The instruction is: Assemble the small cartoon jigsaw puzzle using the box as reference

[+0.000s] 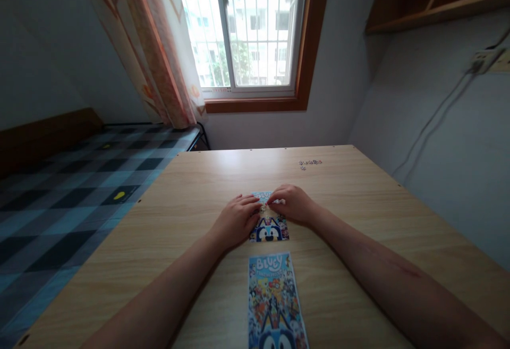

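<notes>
A small, colourful jigsaw puzzle (269,228) with a blue cartoon dog lies flat in the middle of the wooden table (191,189). My left hand (236,219) rests on its left edge with the fingers curled down. My right hand (292,203) sits over its upper right part, fingertips pinched on a small puzzle piece (279,201). The two hands nearly touch above the puzzle. A printed reference card (274,301) with the same dog picture lies nearer to me, below the puzzle.
A few loose puzzle pieces (309,163) lie at the far right of the table. A bed with a blue checked cover (75,189) stands to the left. A window (247,30) and a curtain (151,46) are behind; a wall is close on the right.
</notes>
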{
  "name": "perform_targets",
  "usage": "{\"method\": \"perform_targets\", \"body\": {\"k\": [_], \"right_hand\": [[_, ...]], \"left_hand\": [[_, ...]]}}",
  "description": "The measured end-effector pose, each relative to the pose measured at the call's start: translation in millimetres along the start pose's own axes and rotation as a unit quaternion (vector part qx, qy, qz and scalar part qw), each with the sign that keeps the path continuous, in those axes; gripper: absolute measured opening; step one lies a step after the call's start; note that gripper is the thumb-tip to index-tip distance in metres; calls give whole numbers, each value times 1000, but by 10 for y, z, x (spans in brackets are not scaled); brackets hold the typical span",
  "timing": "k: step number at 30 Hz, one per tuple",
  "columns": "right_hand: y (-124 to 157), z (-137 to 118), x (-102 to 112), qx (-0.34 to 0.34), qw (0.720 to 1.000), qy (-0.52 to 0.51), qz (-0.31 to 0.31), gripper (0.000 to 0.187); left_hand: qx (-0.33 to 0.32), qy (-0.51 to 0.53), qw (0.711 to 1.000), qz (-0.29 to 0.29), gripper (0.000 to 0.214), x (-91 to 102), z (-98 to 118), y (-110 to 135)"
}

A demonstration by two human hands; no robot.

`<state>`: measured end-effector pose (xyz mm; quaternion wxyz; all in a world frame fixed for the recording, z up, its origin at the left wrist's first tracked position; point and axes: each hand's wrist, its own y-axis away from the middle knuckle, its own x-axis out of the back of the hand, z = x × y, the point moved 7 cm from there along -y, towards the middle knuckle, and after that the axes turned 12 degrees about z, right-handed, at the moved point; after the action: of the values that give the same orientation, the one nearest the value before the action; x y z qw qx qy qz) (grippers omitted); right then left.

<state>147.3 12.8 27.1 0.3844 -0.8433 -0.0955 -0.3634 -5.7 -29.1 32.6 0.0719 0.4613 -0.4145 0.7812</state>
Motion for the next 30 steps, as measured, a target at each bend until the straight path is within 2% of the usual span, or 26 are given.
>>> {"method": "perform_targets", "body": {"k": [11, 18, 30], "right_hand": [[6, -98, -35, 64, 998, 5, -13, 14], [9, -110, -27, 63, 998, 10, -7, 16], [45, -28, -11, 62, 998, 3, 29, 12]], "left_hand": [[32, 18, 999, -7, 26, -25, -28, 13], [26, 19, 999, 0, 26, -18, -14, 15], [-1, -18, 999, -31, 29, -44, 40, 6]]}}
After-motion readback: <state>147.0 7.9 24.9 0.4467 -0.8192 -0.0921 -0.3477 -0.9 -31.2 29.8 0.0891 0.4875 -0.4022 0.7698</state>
